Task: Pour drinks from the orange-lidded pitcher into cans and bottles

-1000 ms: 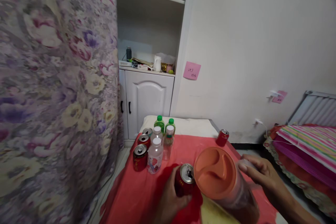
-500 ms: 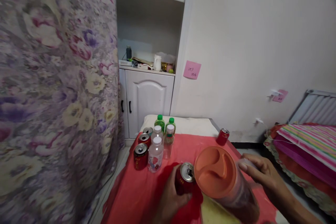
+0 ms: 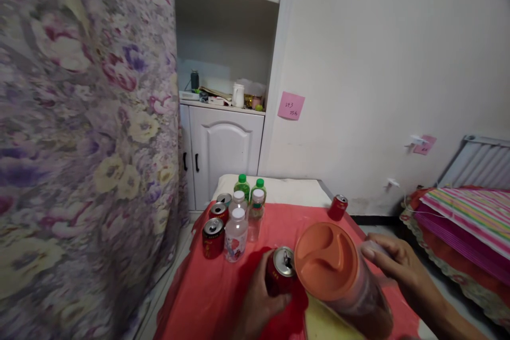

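My left hand (image 3: 258, 297) is wrapped around a dark red drink can (image 3: 280, 272), whose pull-tab top is opened and faces up. In my right hand (image 3: 398, 260) is the handle of a clear plastic pitcher (image 3: 370, 297) with an orange lid (image 3: 326, 260). The pitcher leans toward the can, its lid edge right beside the can's rim; I cannot tell whether they touch. Dark liquid shows inside the pitcher. Whether any liquid is flowing between them cannot be made out. Beneath the pitcher lies a yellowish flat thing (image 3: 324, 321), partly hidden.
Several cans (image 3: 213, 237) and clear bottles (image 3: 236, 236), two with green caps (image 3: 242, 178), stand at the left of the red-covered table (image 3: 199, 297). Another red can (image 3: 338, 207) is at the far right edge. A flowered curtain (image 3: 87, 143) hangs at left; a bed (image 3: 470, 223) stands at right.
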`<state>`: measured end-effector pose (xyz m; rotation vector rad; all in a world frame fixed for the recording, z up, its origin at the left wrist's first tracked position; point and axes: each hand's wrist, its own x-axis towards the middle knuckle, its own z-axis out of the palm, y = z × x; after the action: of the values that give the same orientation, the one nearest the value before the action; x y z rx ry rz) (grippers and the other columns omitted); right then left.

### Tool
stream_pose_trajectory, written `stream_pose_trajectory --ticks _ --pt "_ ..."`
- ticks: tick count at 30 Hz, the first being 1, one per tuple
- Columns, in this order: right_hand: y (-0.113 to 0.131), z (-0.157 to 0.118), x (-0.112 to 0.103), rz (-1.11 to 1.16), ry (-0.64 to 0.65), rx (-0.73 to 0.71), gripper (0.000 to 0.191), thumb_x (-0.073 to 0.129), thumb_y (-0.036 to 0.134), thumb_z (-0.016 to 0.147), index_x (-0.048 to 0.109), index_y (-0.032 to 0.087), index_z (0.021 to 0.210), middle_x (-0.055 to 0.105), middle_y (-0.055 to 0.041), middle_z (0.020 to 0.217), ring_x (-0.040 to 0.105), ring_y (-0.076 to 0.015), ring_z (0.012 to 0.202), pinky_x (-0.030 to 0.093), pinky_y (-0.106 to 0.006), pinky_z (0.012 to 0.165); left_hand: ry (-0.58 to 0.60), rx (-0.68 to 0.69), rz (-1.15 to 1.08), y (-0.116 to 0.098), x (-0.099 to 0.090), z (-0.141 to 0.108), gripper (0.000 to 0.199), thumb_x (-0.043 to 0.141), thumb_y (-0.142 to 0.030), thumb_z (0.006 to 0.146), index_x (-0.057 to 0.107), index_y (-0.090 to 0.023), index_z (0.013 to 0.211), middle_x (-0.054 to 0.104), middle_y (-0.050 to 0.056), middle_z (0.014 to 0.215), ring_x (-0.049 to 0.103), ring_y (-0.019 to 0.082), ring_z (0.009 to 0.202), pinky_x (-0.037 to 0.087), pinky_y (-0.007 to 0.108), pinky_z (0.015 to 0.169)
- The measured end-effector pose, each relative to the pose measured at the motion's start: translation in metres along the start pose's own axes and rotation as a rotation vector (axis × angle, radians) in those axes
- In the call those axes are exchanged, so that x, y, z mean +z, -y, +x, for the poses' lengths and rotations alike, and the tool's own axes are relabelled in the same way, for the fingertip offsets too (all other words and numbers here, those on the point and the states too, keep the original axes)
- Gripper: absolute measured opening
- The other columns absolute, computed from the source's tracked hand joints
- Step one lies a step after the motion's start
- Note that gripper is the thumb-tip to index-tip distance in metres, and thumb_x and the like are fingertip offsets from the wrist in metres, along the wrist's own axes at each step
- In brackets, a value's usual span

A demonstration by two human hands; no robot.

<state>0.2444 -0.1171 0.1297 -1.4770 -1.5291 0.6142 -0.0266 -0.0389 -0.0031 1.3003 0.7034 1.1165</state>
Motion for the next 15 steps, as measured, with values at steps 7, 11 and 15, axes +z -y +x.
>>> stream_pose_trajectory --ticks 7,11,15 --pt "0.002 0.0 0.0 0.01 0.005 -0.014 0.053 0.06 0.063 0.086 0.037 0.022 0.062 0.027 0.0036 0.065 0.029 -0.0143 0.061 0.021 -0.028 0.055 0.009 -0.002 0.016 0.005 -0.001 0.001 0.072 0.081 -0.008 0.061 0.057 -0.025 0.126 0.071 0.008 0.131 0.064 0.032 0.125 0.05 0.039 0.107" --pt "0.001 0.0 0.0 0.007 -0.003 -0.012 0.052 0.06 0.063 0.086 0.038 0.022 0.062 0.026 0.0038 0.065 0.029 -0.0141 0.061 0.021 -0.027 0.055 0.004 0.003 0.042 0.007 -0.001 0.002 0.072 0.081 -0.009 0.059 0.057 -0.022 0.125 0.071 0.01 0.13 0.064 0.034 0.124 0.049 0.041 0.108" --pt "0.001 0.0 0.0 0.003 0.001 -0.017 0.052 0.06 0.061 0.087 0.036 0.022 0.062 0.025 0.0039 0.065 0.028 -0.0139 0.061 0.021 -0.028 0.056 0.025 0.002 -0.013 0.017 -0.004 0.002 0.074 0.08 -0.009 0.061 0.055 -0.026 0.129 0.07 0.007 0.134 0.063 0.031 0.127 0.048 0.042 0.11"
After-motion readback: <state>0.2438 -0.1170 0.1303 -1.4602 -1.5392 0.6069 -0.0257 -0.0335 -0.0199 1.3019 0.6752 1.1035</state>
